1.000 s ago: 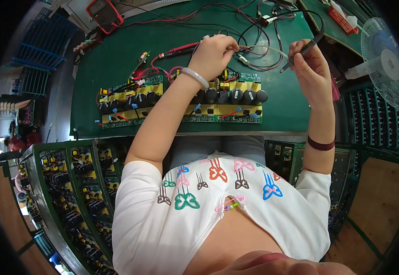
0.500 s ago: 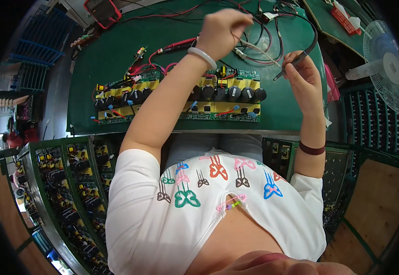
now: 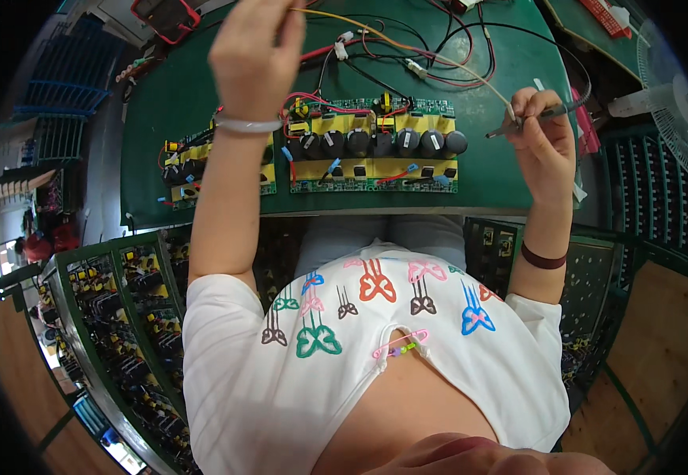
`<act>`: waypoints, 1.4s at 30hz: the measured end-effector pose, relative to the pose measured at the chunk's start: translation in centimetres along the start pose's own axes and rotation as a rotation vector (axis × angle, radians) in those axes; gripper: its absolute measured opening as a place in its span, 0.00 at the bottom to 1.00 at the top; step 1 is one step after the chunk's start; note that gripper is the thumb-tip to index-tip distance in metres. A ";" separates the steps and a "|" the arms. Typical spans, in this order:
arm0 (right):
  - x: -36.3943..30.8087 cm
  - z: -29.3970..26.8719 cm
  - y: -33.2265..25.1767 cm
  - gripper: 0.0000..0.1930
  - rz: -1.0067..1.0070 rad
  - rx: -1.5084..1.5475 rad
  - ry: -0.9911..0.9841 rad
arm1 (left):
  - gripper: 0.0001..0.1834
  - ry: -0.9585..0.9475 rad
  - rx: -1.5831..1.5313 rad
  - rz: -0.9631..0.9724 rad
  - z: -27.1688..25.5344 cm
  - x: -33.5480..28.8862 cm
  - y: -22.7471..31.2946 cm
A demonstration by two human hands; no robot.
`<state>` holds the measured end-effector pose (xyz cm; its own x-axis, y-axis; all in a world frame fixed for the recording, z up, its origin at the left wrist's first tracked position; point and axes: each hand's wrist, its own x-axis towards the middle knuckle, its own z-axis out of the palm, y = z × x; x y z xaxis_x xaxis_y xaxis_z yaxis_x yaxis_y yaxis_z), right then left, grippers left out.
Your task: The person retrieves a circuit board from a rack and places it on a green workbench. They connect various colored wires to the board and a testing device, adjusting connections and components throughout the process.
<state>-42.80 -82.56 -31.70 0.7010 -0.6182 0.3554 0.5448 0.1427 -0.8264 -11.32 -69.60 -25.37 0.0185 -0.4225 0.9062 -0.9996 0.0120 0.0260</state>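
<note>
A thin pale-yellow strand (image 3: pixel 407 49) is stretched between my two hands above the bench. Its left end is pinched by my left hand (image 3: pixel 257 63), raised over the back of the bench and slightly blurred. At the right, my right hand (image 3: pixel 545 138) grips a dark pen-shaped tool (image 3: pixel 556 112) with a black cable, its tip pointing left. The strand's other end meets these same fingers. Below lie green circuit boards: a right board (image 3: pixel 375 186) with black capacitors and yellow parts, and a left board (image 3: pixel 178 194) partly hidden by my left forearm.
Red and black leads (image 3: pixel 375 59) with white connectors tangle across the back of the green bench (image 3: pixel 486 186). A red-edged meter (image 3: pixel 166 17) stands at the back left. A fan (image 3: pixel 672 111) is at the right. Racks of boards (image 3: pixel 130 332) flank my lap.
My left hand has moved left and away from my right hand, drawing the strand out longer. My right hand has shifted slightly right with the tool, which now lies flatter.
</note>
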 end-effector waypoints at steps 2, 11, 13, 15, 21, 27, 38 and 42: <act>-1.2 0.2 0.8 0.08 -0.034 -0.063 -0.021 | 0.08 0.006 0.084 0.006 -1.5 -0.9 -1.5; -6.2 1.8 4.6 0.08 -0.145 -0.092 -0.037 | 0.07 -0.387 -0.777 -0.398 -7.6 -8.3 5.1; -7.1 2.0 5.0 0.09 -0.160 -0.121 -0.005 | 0.08 -0.459 -0.869 -0.542 -7.3 -10.5 7.7; -8.4 1.4 5.5 0.08 -0.181 -0.209 0.008 | 0.08 -0.530 -0.830 -0.530 -6.7 -12.3 9.2; -9.2 1.9 6.5 0.12 -0.306 -0.797 0.011 | 0.15 -0.491 -0.715 -0.361 -5.1 -15.0 11.7; -9.1 2.2 7.7 0.11 -0.389 -0.899 -0.001 | 0.16 -0.448 -0.576 -0.225 -3.5 -15.8 12.8; -9.1 2.2 7.8 0.12 -0.359 -0.902 0.009 | 0.18 -0.506 -0.472 -0.058 -2.6 -16.5 12.6; -9.2 2.0 8.0 0.12 -0.364 -0.919 -0.006 | 0.16 -0.518 -0.445 0.007 -3.0 -16.1 12.6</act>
<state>-43.99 -74.15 -40.72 0.5651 -0.5011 0.6555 0.1600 -0.7128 -0.6829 -24.14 -59.98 -38.34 -0.1117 -0.7990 0.5908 -0.8934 0.3410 0.2924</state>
